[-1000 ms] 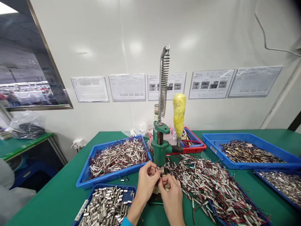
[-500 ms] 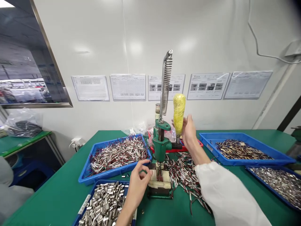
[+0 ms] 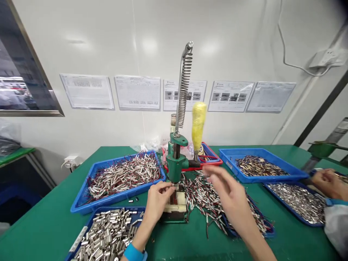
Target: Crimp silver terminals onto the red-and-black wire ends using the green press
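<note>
A green hand press (image 3: 175,166) stands in front of me, with a tall coil spring (image 3: 185,90) and a yellow-wrapped lever handle (image 3: 198,127). My left hand (image 3: 157,201) is at the press's fixture (image 3: 178,201), thumb and forefinger pinched under the ram. Whatever they hold is too small to make out. My right hand (image 3: 232,197) is off the lever, slightly blurred, its fingers apart above a pile of silvery parts with dark red wires (image 3: 203,197). Nothing shows in it.
A blue tray of wired parts (image 3: 92,172) stands left, with a bin of metal sleeves (image 3: 85,224) nearer. Right are a tray of brass-coloured parts (image 3: 231,165) and a tray of silvery pieces (image 3: 296,203). Another person's hand (image 3: 330,183) is at the far right. A red tray (image 3: 217,162) sits behind the press.
My right hand has let go of the yellow handle and come down towards me. My left hand has moved in under the ram. The view has turned right, bringing another person's hand in.
</note>
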`<state>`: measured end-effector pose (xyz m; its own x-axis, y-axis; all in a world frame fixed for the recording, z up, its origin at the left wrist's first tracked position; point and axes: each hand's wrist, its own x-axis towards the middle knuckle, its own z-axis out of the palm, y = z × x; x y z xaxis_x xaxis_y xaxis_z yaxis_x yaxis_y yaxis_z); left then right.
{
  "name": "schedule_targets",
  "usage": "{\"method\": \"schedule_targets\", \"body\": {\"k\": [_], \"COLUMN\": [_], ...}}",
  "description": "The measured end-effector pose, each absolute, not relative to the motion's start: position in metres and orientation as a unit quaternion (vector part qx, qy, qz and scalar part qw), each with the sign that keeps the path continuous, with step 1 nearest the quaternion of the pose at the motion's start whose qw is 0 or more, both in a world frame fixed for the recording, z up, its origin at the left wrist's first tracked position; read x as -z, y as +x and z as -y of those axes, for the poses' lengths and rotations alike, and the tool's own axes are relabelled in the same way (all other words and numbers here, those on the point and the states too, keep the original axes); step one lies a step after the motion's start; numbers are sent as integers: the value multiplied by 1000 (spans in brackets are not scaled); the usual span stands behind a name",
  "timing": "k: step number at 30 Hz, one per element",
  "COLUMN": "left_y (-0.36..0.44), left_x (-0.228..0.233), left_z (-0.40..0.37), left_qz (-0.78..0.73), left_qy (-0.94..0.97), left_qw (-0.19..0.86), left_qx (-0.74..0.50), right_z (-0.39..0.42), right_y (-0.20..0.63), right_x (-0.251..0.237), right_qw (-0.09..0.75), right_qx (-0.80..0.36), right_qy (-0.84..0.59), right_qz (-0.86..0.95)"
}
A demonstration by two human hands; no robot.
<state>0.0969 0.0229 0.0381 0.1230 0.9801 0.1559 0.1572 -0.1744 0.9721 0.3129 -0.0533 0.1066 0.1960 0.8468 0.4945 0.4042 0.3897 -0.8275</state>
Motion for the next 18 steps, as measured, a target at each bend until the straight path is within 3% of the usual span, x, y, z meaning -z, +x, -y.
{"method": "schedule_targets", "body": {"k": [4,6,11,18], "left_y": [95,94,86,63], "left_x": [-40,-42,-56,-81], "left_z": [-21,-10,32,56], "left_qz": [-435,-425,-338,-293], "left_qy": [607,583,396,337], "left_qw": [492,543,727,770], "left_qx": [-448,-429,-448,-456], "right_z": [77,80,69,69], "right_y": [344,351,351,333], "right_x": [-28,-1,26,23], "right_qw": [234,147,155,248], "right_qx": [-121,-86,-86,-104], "right_qy": [-621,-624,-599,-583], "right_qz": [738,762,781,767]}}
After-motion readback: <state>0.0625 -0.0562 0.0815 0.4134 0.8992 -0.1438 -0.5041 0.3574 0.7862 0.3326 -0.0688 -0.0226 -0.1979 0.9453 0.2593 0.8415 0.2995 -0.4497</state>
